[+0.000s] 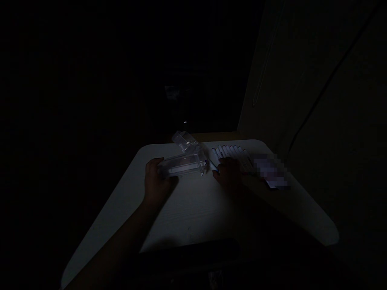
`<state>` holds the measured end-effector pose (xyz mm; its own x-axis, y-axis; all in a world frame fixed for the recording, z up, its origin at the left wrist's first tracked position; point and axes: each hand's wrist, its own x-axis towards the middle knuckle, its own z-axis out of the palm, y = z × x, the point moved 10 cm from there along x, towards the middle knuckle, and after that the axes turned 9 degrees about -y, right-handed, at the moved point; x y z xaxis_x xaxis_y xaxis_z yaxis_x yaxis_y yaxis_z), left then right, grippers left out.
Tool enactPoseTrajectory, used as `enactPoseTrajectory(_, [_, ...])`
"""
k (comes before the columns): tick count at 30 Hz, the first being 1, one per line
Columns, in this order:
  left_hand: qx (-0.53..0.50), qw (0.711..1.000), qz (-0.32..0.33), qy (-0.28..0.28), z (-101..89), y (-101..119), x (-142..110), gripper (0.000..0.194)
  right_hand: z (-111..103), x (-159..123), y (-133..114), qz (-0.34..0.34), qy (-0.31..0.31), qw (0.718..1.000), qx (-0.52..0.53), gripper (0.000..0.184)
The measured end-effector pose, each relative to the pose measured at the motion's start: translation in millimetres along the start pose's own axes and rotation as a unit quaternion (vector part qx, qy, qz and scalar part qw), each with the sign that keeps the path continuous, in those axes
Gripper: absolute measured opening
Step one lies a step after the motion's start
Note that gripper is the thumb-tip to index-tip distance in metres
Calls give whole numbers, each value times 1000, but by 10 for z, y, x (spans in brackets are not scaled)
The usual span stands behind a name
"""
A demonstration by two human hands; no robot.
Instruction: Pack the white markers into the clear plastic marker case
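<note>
My left hand [155, 183] is wrapped round the closed end of a clear plastic case [181, 164], which lies on its side with its mouth toward the right. Its hinged lid [185, 141] hangs open at the far side. A white marker seems to lie inside, though the dark blurs it. Between the fingers of my right hand [228, 174] is a white marker [213, 166], one end pointing at the case's mouth. Just beyond that hand, several white markers [231, 151] lie side by side in a row, partly hidden by it.
Everything rests on a white table [181, 215] with rounded corners. A pixelated flat object [270, 171] lies near its right edge. A wall [329, 121] with a dark cable rises at the right. The room around is very dark.
</note>
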<state>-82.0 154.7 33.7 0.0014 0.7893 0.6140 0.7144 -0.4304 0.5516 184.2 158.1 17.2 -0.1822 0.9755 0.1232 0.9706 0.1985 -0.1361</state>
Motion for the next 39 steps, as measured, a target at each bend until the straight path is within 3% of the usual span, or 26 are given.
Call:
enactPoseTrajectory(8, [-1, 1000, -11, -6, 4, 5, -8, 65, -142, 37, 281, 34, 76, 993, 83, 33])
enactPoseTrajectory(14, [-4, 1000, -17, -9, 17, 1, -9, 66, -287, 23, 522, 40, 164, 967, 191, 35])
enactPoseTrajectory(20, [-10, 1000, -11, 2, 11, -13, -2, 64, -356, -69, 612, 21, 231, 920, 315, 35])
enactPoseTrajectory(32, [0, 1000, -8, 2, 4, -12, 0, 65, -483, -246, 821, 33, 332, 835, 437, 39])
enactPoseTrajectory(39, [13, 1000, 5, 10, -17, 3, -20, 65, -527, -392, 1119, 81, 432, 738, 513, 45])
